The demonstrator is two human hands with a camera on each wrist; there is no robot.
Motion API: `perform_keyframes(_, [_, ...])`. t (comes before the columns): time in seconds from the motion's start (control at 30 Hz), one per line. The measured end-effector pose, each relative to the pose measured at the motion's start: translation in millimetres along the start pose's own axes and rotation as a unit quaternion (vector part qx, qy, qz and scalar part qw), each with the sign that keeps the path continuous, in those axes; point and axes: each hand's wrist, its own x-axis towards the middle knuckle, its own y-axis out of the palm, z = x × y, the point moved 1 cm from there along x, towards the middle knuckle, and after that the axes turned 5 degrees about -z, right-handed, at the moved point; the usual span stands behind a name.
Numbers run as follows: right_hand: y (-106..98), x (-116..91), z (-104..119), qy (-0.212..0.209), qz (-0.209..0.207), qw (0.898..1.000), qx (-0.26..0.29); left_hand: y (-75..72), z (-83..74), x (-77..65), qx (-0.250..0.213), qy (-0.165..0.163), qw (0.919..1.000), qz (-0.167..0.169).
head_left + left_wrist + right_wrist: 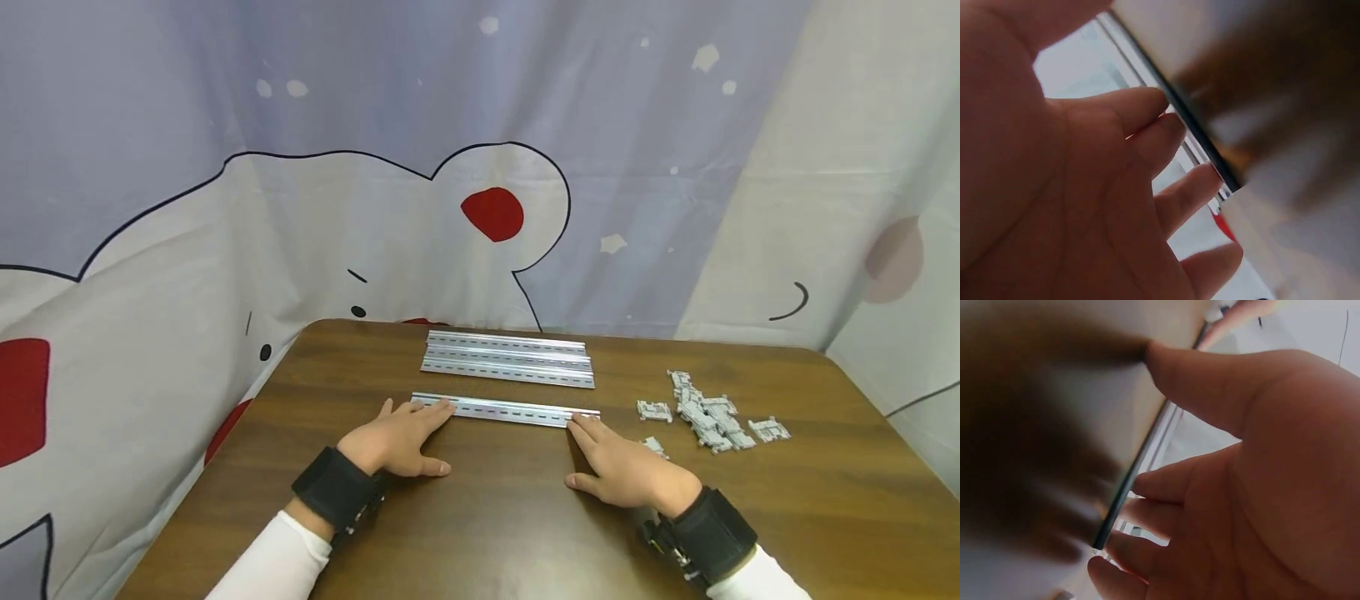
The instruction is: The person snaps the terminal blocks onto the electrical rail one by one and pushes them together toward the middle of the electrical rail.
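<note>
A slotted metal mounting rail (510, 412) lies lengthwise across the brown table before me. At its left end, the fingertips of my left hand (397, 439) rest on it, with the thumb spread toward me. My right hand (626, 468) touches the right end with its straight fingertips, palm down. In the left wrist view the fingers (1147, 140) reach to the dark edge of the rail (1200, 140). The right wrist view shows the same for the right fingers (1154, 515), extended against the rail's edge (1125, 494).
Several more slotted rails (506, 360) lie side by side farther back. A pile of small light-grey clip-like parts (708, 417) sits on the right, with loose ones (654, 411) around it. Behind the wooden table (495, 533) hangs a printed curtain (360, 225).
</note>
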Motion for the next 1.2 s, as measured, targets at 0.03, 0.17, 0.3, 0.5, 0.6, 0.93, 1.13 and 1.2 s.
perform_keyframes(0.03, [1.2, -4.8, 2.4, -0.001, -0.002, 1.000, 0.000, 1.4, -2.3, -7.3, 0.004, 0.005, 1.0000, -0.005])
perform_keyframes(0.17, [4.1, -25.7, 6.9, -0.007, -0.006, 1.000, 0.006, 7.3, -12.5, -31.9, 0.022, 0.041, 0.9986, -0.025])
perform_keyframes(0.3, [5.0, -41.0, 5.1, -0.017, -0.003, 1.000, 0.013, 12.1, -20.3, -44.6, 0.054, 0.073, 0.9953, -0.031])
perform_keyframes(0.5, [-0.8, -43.4, -2.6, -0.049, -0.008, 0.999, -0.005, 16.2, -23.9, -45.2, 0.051, 0.080, 0.9955, 0.001])
perform_keyframes(0.6, [-11.2, -39.6, -15.4, -0.080, -0.078, 0.993, -0.030, 18.2, -25.2, -44.2, 0.034, 0.092, 0.9951, 0.004])
perform_keyframes(0.93, [-15.7, -38.5, -65.9, -0.094, -0.163, 0.978, -0.093, 28.7, -23.3, -44.0, 0.025, 0.132, 0.9909, 0.006])
perform_keyframes(1.13, [-15.2, -44.3, -73.8, -0.053, -0.163, 0.982, -0.082, 33.7, -30.6, -44.1, 0.050, 0.140, 0.9888, 0.009])
perform_keyframes(1.2, [-17.3, -45.8, -74.4, -0.035, -0.157, 0.985, -0.067, 34.4, -31.9, -44.5, 0.057, 0.136, 0.9890, 0.012])
